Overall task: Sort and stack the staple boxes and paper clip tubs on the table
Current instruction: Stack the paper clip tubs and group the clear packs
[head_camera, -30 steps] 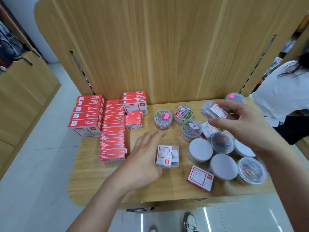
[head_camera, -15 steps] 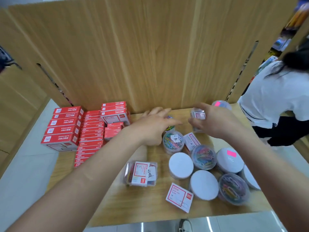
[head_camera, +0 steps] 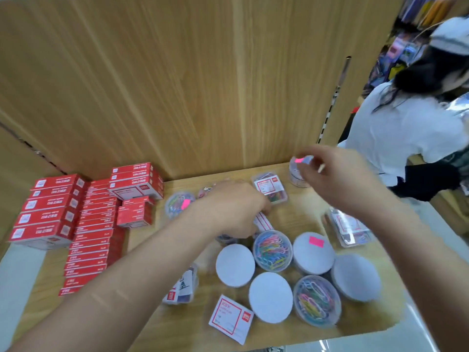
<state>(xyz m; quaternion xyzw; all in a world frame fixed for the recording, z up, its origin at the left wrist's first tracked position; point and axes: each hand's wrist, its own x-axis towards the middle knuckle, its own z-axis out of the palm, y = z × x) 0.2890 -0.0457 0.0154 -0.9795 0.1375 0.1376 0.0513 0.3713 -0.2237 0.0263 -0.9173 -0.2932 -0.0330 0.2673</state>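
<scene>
Nearest, a red-and-white label card (head_camera: 231, 318) lies flat at the table's (head_camera: 360, 323) front edge, beside a cluster of round paper clip tubs (head_camera: 272, 250), some lid-up, some showing coloured clips. Left of these, red staple boxes (head_camera: 92, 233) stand in stacked rows reaching to the far wooden panel (head_camera: 203, 85). The left hand (head_camera: 233, 212) reaches over the middle, fingers curled down onto a small white-labelled box; whether it grips is unclear. Farther right, the right hand (head_camera: 340, 179) hovers loosely open, fingertips by a far tub (head_camera: 298, 171) with a pink sticker, blurred.
</scene>
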